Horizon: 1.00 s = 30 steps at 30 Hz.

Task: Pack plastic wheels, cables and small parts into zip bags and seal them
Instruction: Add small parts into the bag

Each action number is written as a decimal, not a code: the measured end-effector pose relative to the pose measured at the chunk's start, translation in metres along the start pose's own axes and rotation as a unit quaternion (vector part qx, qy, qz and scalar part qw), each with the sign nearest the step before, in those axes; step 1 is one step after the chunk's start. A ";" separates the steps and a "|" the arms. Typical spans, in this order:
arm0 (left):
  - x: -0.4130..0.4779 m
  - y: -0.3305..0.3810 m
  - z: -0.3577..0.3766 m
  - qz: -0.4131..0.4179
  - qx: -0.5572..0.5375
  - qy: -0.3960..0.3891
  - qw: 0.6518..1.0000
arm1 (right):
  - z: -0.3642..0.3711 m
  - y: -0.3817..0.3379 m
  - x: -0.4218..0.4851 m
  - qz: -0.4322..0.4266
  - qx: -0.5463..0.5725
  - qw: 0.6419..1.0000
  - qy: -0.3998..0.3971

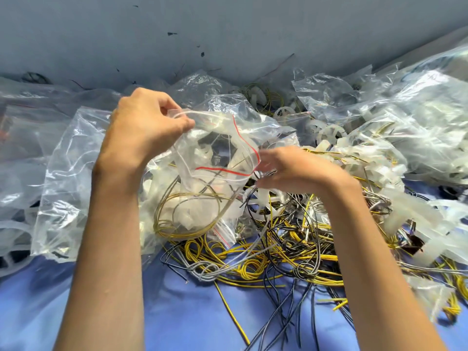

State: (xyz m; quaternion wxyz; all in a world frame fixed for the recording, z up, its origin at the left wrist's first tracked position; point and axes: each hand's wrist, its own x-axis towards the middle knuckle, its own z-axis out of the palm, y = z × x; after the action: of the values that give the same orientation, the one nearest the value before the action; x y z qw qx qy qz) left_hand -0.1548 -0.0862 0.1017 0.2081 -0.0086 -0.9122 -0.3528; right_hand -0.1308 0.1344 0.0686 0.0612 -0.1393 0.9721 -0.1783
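Our left hand (141, 127) is clamped on the clear plastic zip bag with the red stripe along its mouth (215, 153), thumb and forefinger pinching the top-left bit of the rim. Our right hand (291, 168) has the opposite corner of that rim. The fingertips are a bit blurry there, but the mouth is pulled to a point right at them, so we're calling it a pinch too. Between the two grips the bag hangs wide open, up off the table.

Hanging below our left-hand pinch, inside the bag, there's a translucent white plastic wheel (202, 150) and a coiled loop of yellowish cable (187, 216) in the bottom.

Right under our right hand is the messy tangle of loose yellow, black and grey cables (266, 254), spread over the blue table cover (177, 312). Just past the right-hand grip, further from us, a few loose white spoked plastic wheels (326, 133) sit in the heap.

Outside our left wrist lies a big crinkled clear bag (68, 173). More stuffed clear bags (405, 110) pile up beyond and to the outside of the right hand, against the grey-blue wall (177, 34).
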 end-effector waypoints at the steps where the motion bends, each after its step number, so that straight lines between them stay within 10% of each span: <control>1: 0.000 0.000 0.000 -0.001 -0.002 0.000 1.000 | 0.006 -0.002 0.003 0.002 -0.028 0.999 -0.042; 11: 0.004 -0.016 -0.012 -0.020 -0.011 0.031 0.999 | 0.004 0.000 0.002 0.020 -0.050 0.996 -0.076; 18: 0.001 -0.002 -0.008 0.002 -0.005 0.018 1.000 | 0.012 -0.008 0.028 0.018 -0.051 0.995 0.081; 30: 0.003 0.003 0.006 0.024 0.014 -0.050 0.998 | 0.035 -0.009 0.058 0.080 -0.108 0.991 -0.028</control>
State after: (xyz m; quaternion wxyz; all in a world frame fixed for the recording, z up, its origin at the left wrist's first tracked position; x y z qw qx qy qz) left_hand -0.1597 -0.0805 0.1008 0.1708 -0.0448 -0.9259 -0.3339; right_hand -0.1781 0.0980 0.0353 0.0868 -0.0721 0.9916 -0.0625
